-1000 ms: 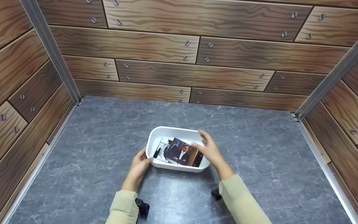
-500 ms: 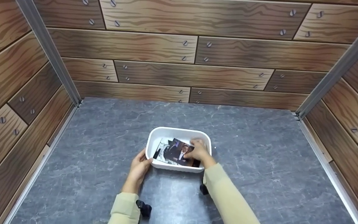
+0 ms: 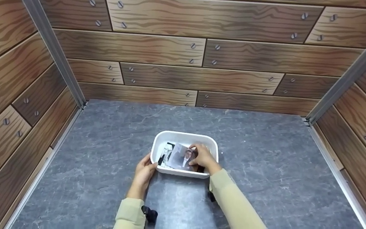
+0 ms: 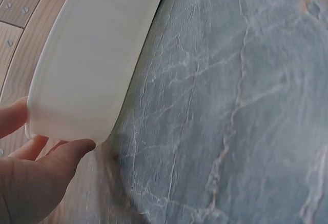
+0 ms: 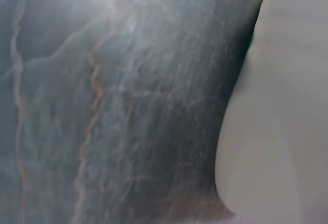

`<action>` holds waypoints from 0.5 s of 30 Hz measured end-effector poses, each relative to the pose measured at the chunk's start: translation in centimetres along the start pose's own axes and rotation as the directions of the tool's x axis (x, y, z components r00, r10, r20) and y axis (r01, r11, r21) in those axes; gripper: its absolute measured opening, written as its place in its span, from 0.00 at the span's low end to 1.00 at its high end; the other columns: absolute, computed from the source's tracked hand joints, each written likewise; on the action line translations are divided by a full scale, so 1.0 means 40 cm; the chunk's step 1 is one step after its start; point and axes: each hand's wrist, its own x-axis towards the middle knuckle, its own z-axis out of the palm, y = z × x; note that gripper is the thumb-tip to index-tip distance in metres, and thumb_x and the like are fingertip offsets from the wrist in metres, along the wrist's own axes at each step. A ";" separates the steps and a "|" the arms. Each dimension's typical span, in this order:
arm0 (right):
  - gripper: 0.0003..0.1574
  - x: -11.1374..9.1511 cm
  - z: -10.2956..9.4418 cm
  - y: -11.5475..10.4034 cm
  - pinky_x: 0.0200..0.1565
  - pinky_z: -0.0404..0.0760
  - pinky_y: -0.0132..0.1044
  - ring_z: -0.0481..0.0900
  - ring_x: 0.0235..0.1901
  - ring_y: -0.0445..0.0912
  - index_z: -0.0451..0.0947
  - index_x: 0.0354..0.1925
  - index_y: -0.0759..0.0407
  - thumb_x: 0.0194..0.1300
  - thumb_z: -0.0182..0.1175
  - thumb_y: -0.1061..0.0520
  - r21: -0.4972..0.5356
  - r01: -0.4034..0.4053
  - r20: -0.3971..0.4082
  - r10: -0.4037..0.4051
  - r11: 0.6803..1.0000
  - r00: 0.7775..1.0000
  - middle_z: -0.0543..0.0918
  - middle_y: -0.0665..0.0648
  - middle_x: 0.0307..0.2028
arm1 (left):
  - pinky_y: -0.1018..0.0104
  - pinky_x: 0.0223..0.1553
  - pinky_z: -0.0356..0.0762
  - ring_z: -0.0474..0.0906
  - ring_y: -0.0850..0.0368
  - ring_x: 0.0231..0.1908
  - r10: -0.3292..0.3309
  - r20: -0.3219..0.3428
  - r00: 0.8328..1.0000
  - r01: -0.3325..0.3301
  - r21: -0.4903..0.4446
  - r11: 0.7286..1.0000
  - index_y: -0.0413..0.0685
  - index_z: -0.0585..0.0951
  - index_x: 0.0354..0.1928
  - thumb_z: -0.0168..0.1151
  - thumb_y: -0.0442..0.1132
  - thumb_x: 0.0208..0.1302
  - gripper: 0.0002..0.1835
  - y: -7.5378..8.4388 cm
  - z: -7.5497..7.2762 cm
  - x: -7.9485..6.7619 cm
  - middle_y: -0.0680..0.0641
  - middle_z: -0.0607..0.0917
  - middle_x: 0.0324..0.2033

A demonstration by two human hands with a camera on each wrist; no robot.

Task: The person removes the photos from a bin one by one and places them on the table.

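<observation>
A white rectangular plastic bin (image 3: 186, 136) with rounded corners stands on the floor in the head view. At its left end, my left hand (image 3: 143, 171) grips the wall, thumb at the rim. My right hand (image 3: 203, 158) reaches inside and pinches the right side of a glossy photo (image 3: 178, 156) of a person in a dark suit. The photo is tilted and catches the light. Another black-and-white picture (image 3: 166, 155) lies partly under it. In the left wrist view, my fingers (image 4: 74, 149) hold the bin's end. Only the bin's outer wall (image 5: 277, 121) shows in the right wrist view; the right hand is hidden there.
Grey marble-patterned flooring (image 3: 113, 133) surrounds the bin. Walls printed like wooden planks (image 3: 167, 47) enclose the back and both sides, with grey metal posts (image 3: 56, 54) at the corners. A small black camera (image 3: 149, 214) sits at the left wrist.
My right hand has moved left from the bin's right rim down into it and taken hold of the photo, which has tilted up and now shines. The left hand keeps its grip.
</observation>
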 end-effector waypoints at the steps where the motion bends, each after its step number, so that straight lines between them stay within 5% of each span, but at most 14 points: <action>1: 0.38 0.001 -0.001 -0.001 0.57 0.70 0.53 0.71 0.47 0.59 0.76 0.48 0.60 0.34 0.79 0.64 0.004 0.013 -0.006 -0.013 1.000 1.000 0.77 0.64 0.44 | 0.59 0.68 0.66 0.55 0.36 0.69 0.000 -0.010 1.000 0.000 -0.007 1.000 0.24 0.51 0.70 0.46 0.19 0.61 0.35 0.000 0.002 0.001 0.23 0.54 0.69; 9: 0.23 0.000 -0.006 -0.009 0.42 0.77 0.40 0.76 0.36 0.52 0.81 0.41 0.63 0.42 0.72 0.71 0.098 0.098 -0.147 -0.083 0.990 0.986 0.80 0.62 0.33 | 0.57 0.67 0.68 0.56 0.34 0.69 0.005 -0.082 0.997 0.000 0.057 0.998 0.21 0.54 0.69 0.47 0.20 0.60 0.33 0.002 0.018 -0.007 0.22 0.57 0.68; 15: 0.12 0.025 -0.022 0.008 0.36 0.80 0.34 0.80 0.31 0.48 0.84 0.36 0.68 0.49 0.67 0.72 0.358 0.054 -0.209 0.023 0.932 0.978 0.85 0.62 0.29 | 0.54 0.66 0.69 0.59 0.32 0.68 0.025 -0.110 0.994 -0.012 0.121 0.993 0.21 0.55 0.68 0.47 0.20 0.60 0.32 0.013 0.029 -0.013 0.22 0.59 0.66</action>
